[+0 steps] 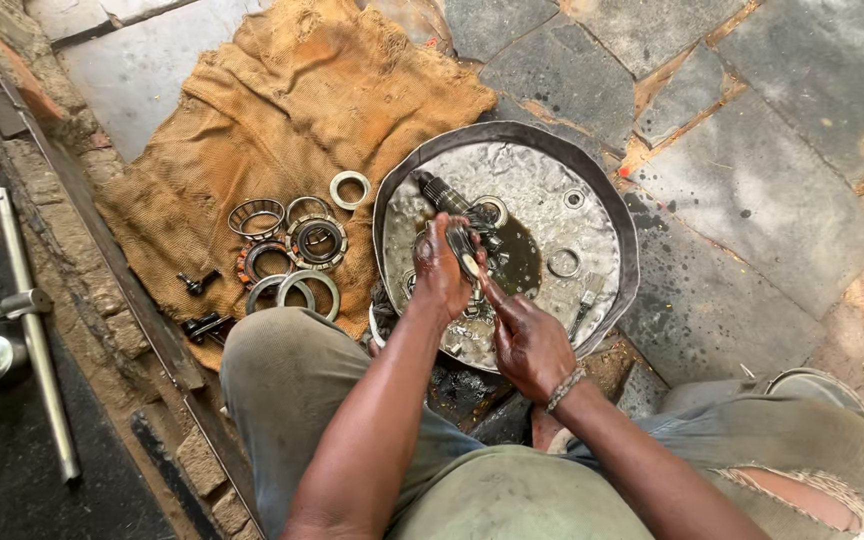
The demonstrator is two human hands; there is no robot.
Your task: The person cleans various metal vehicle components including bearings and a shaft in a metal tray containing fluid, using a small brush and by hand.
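the left hand (440, 268) has its grip closed around a small dark oily metal part (463, 246) over the round dented metal basin (592, 190). the right hand (527, 345) holds a thin brush (480, 280) against it. this looks like the cleaning step; cleaned steel bearing rings (297, 250) lie at left on the brown burlap cloth (332, 90).

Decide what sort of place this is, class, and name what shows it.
Probably an outdoor, ground-level repair spot: bearing rings lie on burlap over stone paving, and both hands work a greasy part above an oily metal pan.
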